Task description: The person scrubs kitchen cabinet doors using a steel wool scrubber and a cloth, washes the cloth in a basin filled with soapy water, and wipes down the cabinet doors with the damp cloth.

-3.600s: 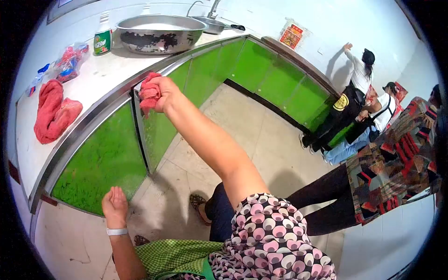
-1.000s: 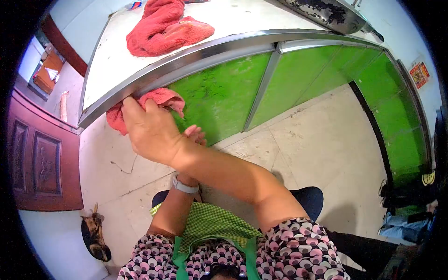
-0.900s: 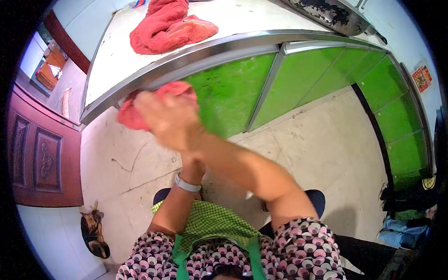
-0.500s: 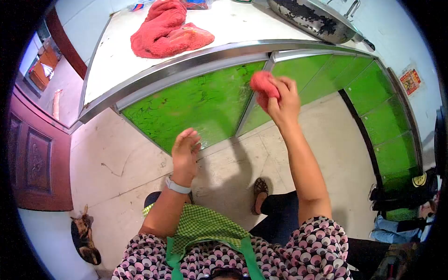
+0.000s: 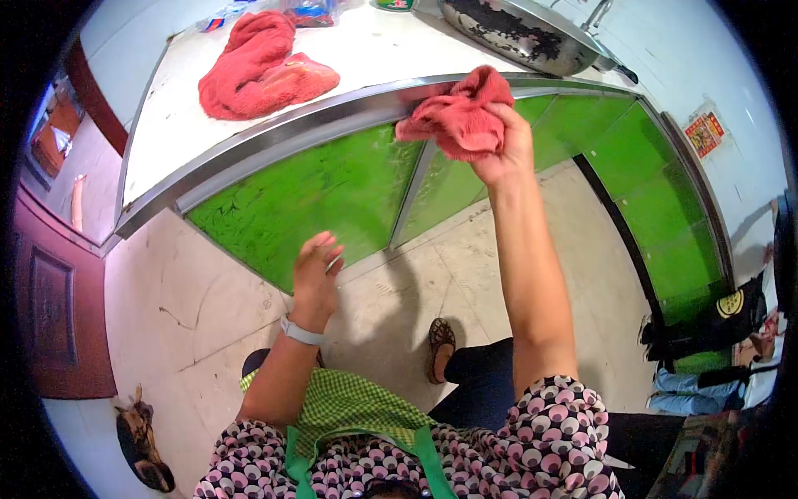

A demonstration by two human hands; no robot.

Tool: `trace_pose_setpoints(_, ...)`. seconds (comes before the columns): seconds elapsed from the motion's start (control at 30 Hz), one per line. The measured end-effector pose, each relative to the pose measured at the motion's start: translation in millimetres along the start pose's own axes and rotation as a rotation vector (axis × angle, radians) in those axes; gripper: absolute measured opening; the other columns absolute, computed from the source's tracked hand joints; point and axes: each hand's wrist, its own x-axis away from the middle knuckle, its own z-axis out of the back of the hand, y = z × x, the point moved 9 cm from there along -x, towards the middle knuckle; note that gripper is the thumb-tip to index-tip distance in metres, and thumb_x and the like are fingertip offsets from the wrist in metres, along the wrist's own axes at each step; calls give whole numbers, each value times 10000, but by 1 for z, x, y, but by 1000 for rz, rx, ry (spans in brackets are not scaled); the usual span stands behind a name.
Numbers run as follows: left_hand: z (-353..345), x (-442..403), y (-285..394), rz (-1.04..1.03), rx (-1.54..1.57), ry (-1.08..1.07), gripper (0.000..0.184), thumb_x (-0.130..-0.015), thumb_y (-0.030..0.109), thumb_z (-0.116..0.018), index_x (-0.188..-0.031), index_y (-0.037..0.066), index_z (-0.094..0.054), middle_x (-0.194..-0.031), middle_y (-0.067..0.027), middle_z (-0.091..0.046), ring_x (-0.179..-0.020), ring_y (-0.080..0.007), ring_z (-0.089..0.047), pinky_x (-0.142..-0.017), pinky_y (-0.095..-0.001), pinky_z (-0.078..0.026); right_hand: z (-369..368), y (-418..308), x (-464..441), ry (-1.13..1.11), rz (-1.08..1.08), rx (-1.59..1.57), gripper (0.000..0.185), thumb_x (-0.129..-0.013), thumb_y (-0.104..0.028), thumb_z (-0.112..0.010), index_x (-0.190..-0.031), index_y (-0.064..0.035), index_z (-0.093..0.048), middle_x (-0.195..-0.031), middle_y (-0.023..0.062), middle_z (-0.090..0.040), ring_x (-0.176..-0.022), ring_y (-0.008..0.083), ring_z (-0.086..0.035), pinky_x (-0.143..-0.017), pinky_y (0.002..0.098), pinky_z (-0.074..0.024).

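Observation:
A red cloth (image 5: 459, 118) is bunched in my right hand (image 5: 509, 150), at the metal edge (image 5: 324, 115) of the counter. Part of it hangs over the top of the green cabinet doors (image 5: 312, 195). Whether the cloth presses on the metal all along is hard to tell. My left hand (image 5: 314, 274) is in the air in front of the doors, fingers loosely bent and apart, holding nothing. Another red cloth (image 5: 262, 71) lies crumpled on the white countertop (image 5: 374, 50), left of my right hand.
A worn metal pan (image 5: 524, 37) rests at the counter's back right. Plastic bags (image 5: 312, 12) lie at the back. A dog (image 5: 143, 445) is on the floor at lower left, near a brown door (image 5: 62, 299). Clothes (image 5: 706, 333) hang at the right.
My right hand has moved up to the counter edge, and the cloth, balled up before, is now spread wider. My left hand has barely moved. The view has shifted slightly to the right.

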Motion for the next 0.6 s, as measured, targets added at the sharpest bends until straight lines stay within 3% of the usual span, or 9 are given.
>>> trace_pose_setpoints(0.07,8,-3,-3,4,-50,71,300,-829,180,-562,-1107,80,-511,-1031,-44,-562,-909,-172,-546,-789,-297,-432,3,-2,-8,52,-29,-19,270,-754,-59,-508,-1021,-21,-498,-959,148,-586,-875,289,-580,-827,415,-473)
trace_pose_setpoints(0.27,10,-7,1,-16,-97,98,292,-825,173,-564,-1092,68,-510,-1040,-52,-548,-888,-169,-544,-752,-279,-435,26,-7,-3,110,-189,-88,353,-736,-42,-545,-1080,-4,-470,-1026,176,-564,-916,319,-566,-861,454,-451)
trace_pose_setpoints(0.4,-5,-10,3,-113,-179,-28,296,-834,185,-557,-1102,70,-509,-1036,-55,-559,-912,-178,-545,-762,-282,-437,31,-33,58,10,-248,-34,387,-716,-75,-566,-1086,5,-484,-1030,178,-572,-927,317,-565,-867,458,-439)
trace_pose_setpoints(0.47,-50,7,13,-504,-908,-191,322,-832,190,-556,-1126,71,-501,-1071,-76,-563,-975,-196,-537,-800,-310,-433,55,-55,86,90,-242,-9,355,-722,-68,-561,-1068,-6,-513,-1015,157,-592,-892,295,-583,-835,428,-464)
trace_pose_setpoints(0.5,-66,8,9,-513,-915,-210,322,-832,190,-556,-1126,71,-501,-1071,-76,-563,-975,-196,-537,-800,-310,-433,63,-65,96,90,-222,-18,355,-722,-68,-561,-1068,-6,-513,-1015,157,-592,-892,295,-583,-835,428,-464)
trace_pose_setpoints(0.6,-180,59,-10,-797,-1093,-576,367,-811,131,-521,-1151,4,-470,-1084,-164,-549,-1003,-303,-524,-873,-375,-397,87,-85,114,95,-231,2,343,-735,-72,-560,-1062,18,-511,-995,165,-601,-888,293,-591,-833,427,-466)
